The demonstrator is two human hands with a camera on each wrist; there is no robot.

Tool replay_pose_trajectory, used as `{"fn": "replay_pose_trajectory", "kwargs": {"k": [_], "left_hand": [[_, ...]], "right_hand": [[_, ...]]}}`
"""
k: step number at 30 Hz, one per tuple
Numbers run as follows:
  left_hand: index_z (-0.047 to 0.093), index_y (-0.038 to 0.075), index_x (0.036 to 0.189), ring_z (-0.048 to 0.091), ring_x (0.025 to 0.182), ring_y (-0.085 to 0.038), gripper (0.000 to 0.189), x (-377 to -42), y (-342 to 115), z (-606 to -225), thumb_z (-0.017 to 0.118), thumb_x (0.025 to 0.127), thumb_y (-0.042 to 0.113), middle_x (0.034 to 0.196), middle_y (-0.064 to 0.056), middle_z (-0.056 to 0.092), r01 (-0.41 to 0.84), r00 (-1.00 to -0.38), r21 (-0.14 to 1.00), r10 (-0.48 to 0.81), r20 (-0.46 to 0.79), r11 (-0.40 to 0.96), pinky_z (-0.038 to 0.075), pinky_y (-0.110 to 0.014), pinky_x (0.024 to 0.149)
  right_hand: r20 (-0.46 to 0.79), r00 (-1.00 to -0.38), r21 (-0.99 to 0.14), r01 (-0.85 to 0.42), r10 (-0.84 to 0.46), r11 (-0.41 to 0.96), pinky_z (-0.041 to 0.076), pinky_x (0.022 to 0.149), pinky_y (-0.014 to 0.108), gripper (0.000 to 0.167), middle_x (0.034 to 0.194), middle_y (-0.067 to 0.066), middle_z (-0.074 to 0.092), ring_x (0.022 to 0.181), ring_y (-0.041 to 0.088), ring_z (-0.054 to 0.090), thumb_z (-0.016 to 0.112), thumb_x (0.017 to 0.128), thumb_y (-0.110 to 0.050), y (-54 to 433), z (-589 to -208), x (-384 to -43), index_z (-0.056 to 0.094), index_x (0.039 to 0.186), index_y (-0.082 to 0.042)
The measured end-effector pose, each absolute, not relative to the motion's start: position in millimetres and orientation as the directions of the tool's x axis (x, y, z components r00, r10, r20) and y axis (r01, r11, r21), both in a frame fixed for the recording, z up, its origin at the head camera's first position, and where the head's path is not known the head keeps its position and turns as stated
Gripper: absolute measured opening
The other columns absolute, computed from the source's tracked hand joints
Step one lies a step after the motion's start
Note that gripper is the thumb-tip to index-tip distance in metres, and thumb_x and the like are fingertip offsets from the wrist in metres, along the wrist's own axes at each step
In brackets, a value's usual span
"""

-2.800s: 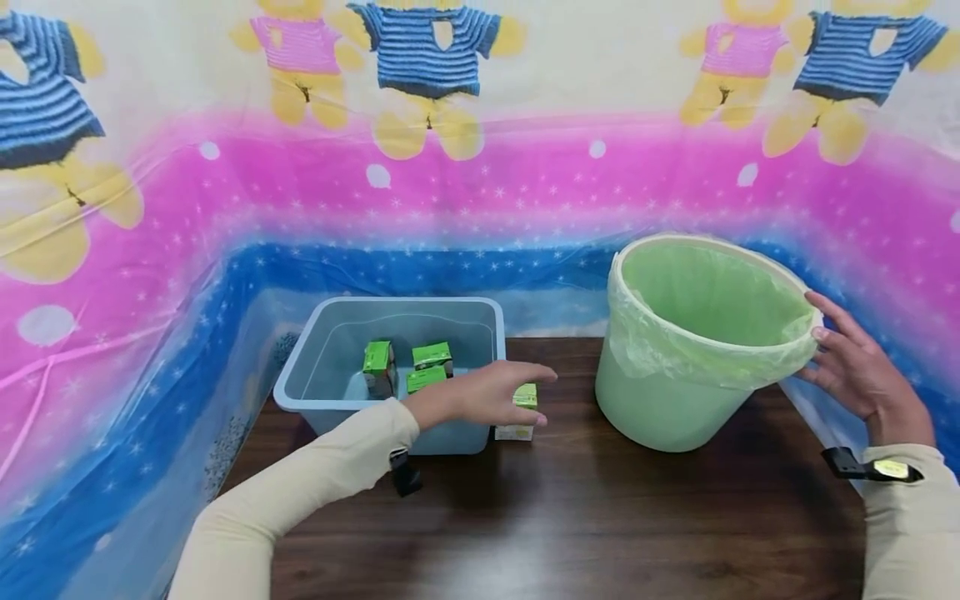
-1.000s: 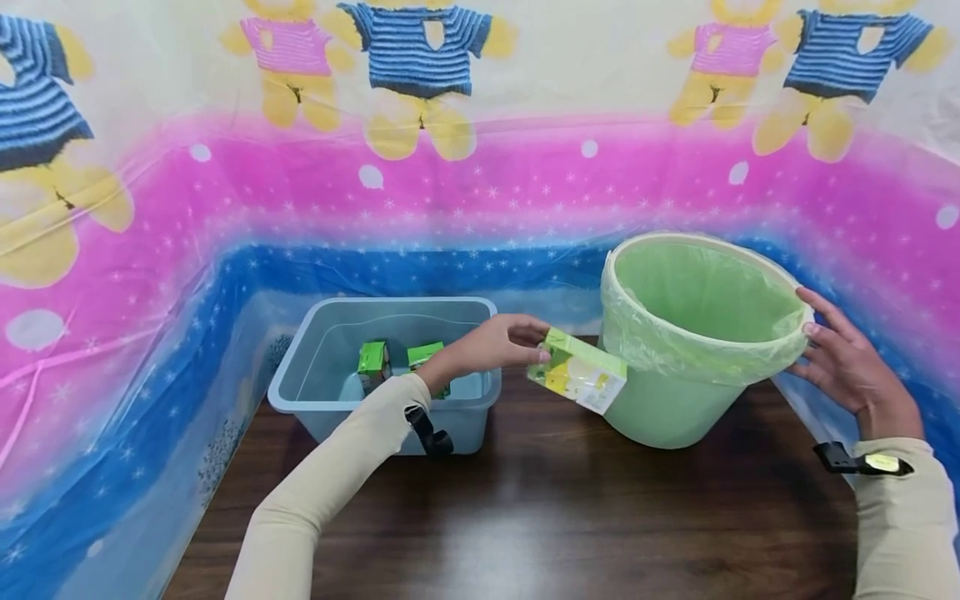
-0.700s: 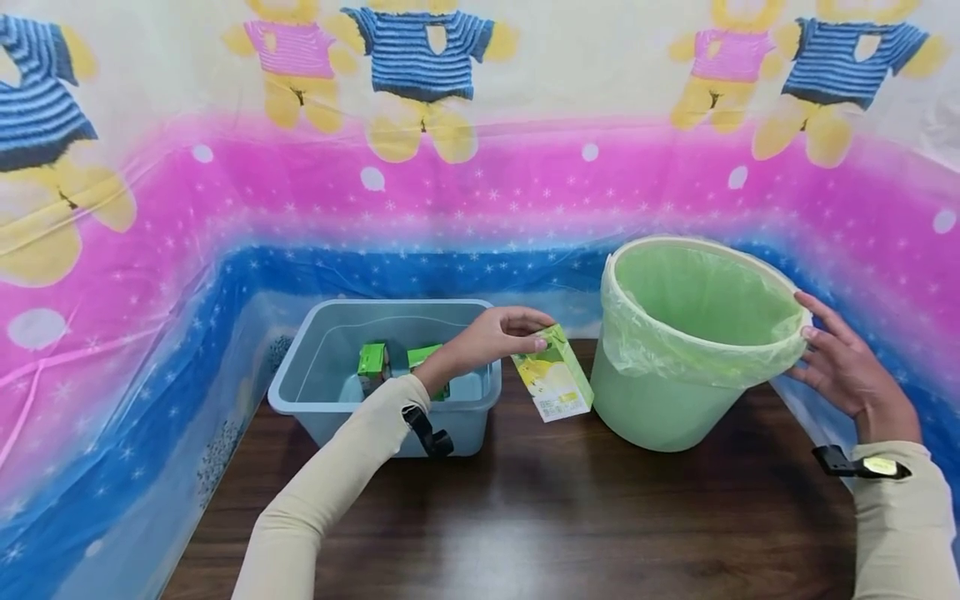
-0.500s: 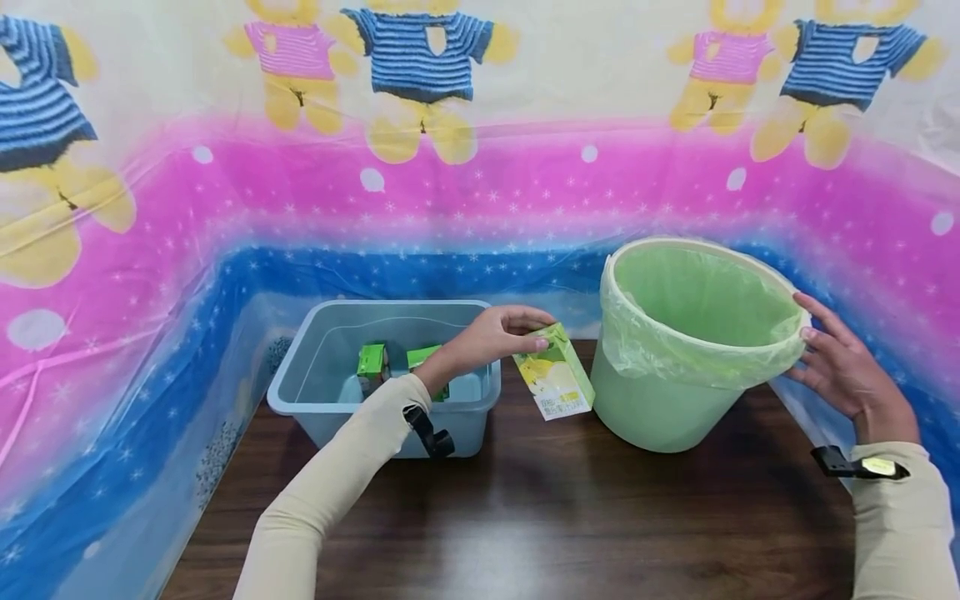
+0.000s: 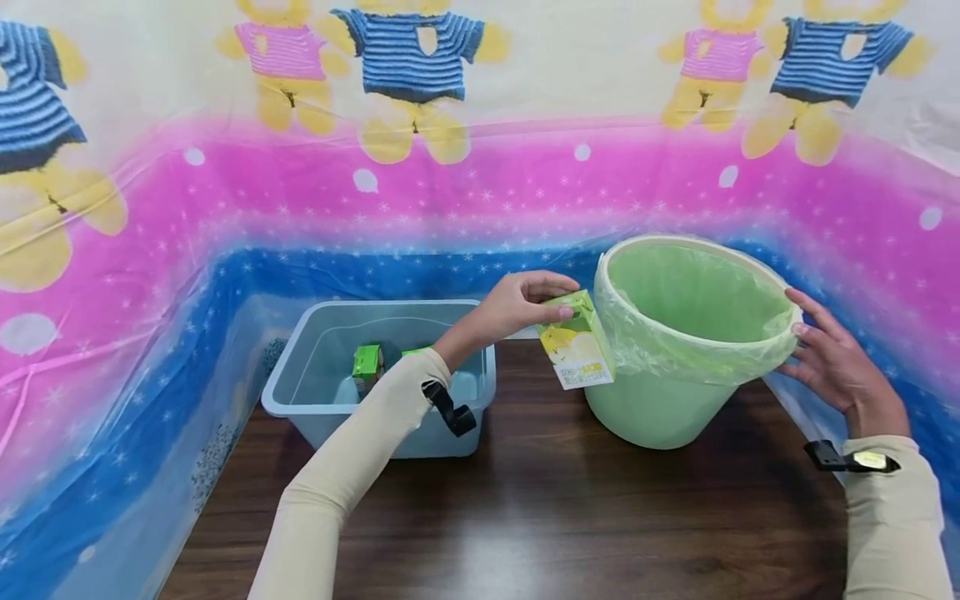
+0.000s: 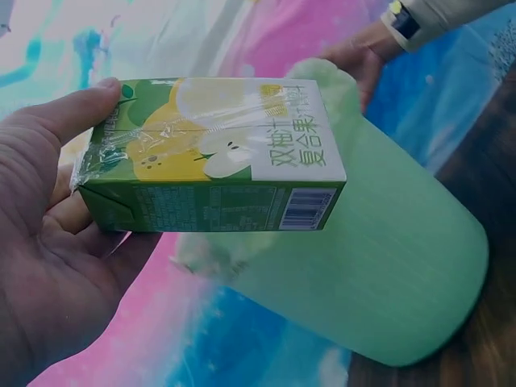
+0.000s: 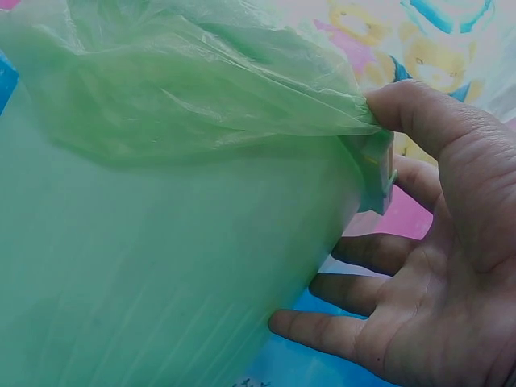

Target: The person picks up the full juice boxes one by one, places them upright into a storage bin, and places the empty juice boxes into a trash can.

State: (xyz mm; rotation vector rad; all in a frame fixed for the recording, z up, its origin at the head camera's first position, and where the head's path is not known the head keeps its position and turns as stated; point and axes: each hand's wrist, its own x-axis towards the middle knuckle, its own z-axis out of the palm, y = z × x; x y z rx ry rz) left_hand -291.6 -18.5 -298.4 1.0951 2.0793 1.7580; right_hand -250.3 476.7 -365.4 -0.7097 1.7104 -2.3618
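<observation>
My left hand [image 5: 517, 304] pinches one end of a green, yellow and white juice box [image 5: 573, 342] between thumb and fingers. The box hangs tilted in the air just left of the trash can's rim. In the left wrist view, the juice box [image 6: 226, 137] shows its fruit print and a barcode on the side. The pale green trash can [image 5: 660, 412] wears a clear plastic liner [image 5: 675, 354] folded over its rim. My right hand [image 5: 847, 367] touches the can's right side. In the right wrist view, its thumb [image 7: 411, 109] presses the liner and its spread, fairly straight fingers meet the wall.
A grey-blue plastic tub [image 5: 300, 402] stands left of the can. Inside it sits a green box [image 5: 367, 364], and another green box [image 5: 416, 350] is mostly hidden by my left wrist. Both containers stand on a dark wooden table [image 5: 525, 517], with a printed cloth [image 5: 450, 200] behind.
The juice box that stood beside the tub is now in my left hand. It has turned from slanting sideways to hanging, then moved up toward the can. The right hand stays put.
</observation>
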Motion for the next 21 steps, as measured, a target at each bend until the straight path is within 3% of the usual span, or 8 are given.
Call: {"fn": "replay_pose_trajectory", "kwargs": {"k": [11, 21], "left_hand": [[0.057, 0.004, 0.142, 0.063, 0.119, -0.015, 0.047, -310.6, 18.9, -242.5, 0.068, 0.098, 0.017, 0.136, -0.010, 0.063, 0.454, -0.646, 0.890, 0.679, 0.349, -0.025, 0.054, -0.033, 0.097], [0.061, 0.013, 0.138, 0.061, 0.115, -0.006, 0.046, -327.3, 68.8, -209.3, 0.071, 0.096, 0.029, 0.128, 0.002, 0.066, 0.468, -0.649, 0.882, 0.701, 0.297, 0.059, 0.052, -0.022, 0.093]], "right_hand": [[0.279, -0.890, -0.933, -0.162, -0.360, -0.321, 0.059, 0.087, 0.040, 0.062, 0.144, 0.000, 0.051, 0.118, 0.019, 0.064, 0.025, 0.110, 0.000, 474.2, -365.5, -250.9, 0.007, 0.165, -0.020], [0.307, -0.863, -0.920, -0.162, -0.401, -0.357, 0.059, 0.088, 0.041, 0.062, 0.146, 0.001, 0.051, 0.121, 0.021, 0.063, 0.021, 0.109, 0.001, 475.3, -365.6, -252.2, 0.003, 0.165, -0.019]]}}
